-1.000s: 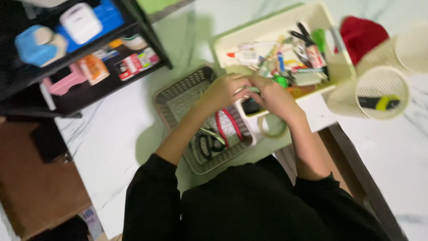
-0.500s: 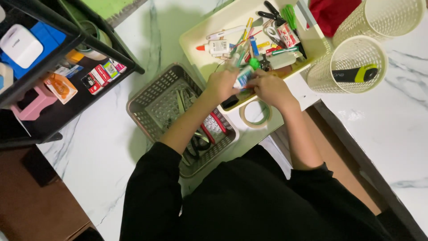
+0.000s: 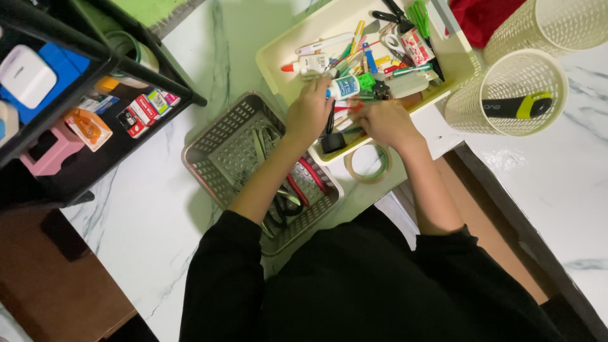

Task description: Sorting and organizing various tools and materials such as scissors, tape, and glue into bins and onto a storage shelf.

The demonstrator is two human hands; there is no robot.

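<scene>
Sorting is midway at the marble counter [image 3: 145,209]: the left hand [image 3: 310,114] grips a small white bottle [image 3: 347,87] over the still-crowded cream tray [image 3: 278,60], the right hand [image 3: 383,120] curls half-closed beside it, the grey basket [image 3: 221,136] already holding several tools

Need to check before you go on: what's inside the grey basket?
The grey basket holds red-handled pliers and scissors; the left hand and its forearm cover part of it.

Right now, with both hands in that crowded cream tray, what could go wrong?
The left hand grips a small bottle among packed pens; pulling it out could drag neighbours over the cream tray rim. The right hand works near the tray's corner, which seems to overhang the grey basket, so pressing down might tip it.
</scene>
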